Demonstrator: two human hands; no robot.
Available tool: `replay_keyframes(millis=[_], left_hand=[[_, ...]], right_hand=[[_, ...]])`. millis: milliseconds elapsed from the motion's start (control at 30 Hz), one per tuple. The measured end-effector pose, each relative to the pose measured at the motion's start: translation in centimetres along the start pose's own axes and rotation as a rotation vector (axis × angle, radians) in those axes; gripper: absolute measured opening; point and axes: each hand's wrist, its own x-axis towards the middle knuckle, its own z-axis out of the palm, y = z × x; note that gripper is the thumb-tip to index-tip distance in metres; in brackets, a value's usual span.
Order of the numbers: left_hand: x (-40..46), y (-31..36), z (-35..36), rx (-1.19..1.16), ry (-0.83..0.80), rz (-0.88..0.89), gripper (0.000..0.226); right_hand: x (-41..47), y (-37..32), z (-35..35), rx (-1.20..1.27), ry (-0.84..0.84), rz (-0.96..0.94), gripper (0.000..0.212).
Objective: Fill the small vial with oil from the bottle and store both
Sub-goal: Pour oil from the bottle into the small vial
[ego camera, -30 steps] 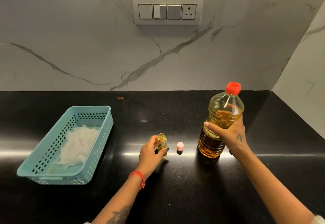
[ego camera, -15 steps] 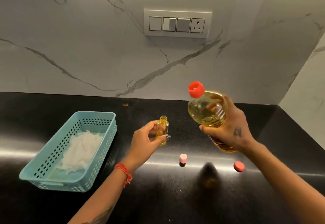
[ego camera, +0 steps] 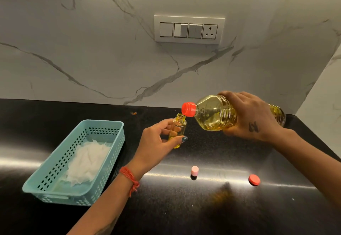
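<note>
Vial [ego camera: 178,132] pinched in left fingers [ego camera: 167,124]; right fingers [ego camera: 228,94] wrap bottle [ego camera: 216,113] (tilted).

In front of me I see a black counter [ego camera: 55,116] with a polished surface; a long bright band of light reflects across it from left to right. Behind it stands a white marble wall [ego camera: 92,41] with grey veins. On this wall is a white switch panel [ego camera: 189,30] with three switches and one socket at its right end. A second marble wall [ego camera: 324,87] meets it at the right corner.
</note>
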Motion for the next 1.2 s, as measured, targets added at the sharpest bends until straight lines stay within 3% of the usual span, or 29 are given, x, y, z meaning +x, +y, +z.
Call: replay_keyframes(millis=[633,1200], left_hand=[[0.8,0.1,0.1,0.020,-0.010,-0.005,0.043],[1.1,-0.3,-0.2,0.026,-0.010,-0.020,0.040]], right_hand=[[1.5,1.0,-1.7,-0.207,0.010,-0.112,0.085],[2.6,1.1,-2.1,-0.216,0.006,-0.162,0.084]])
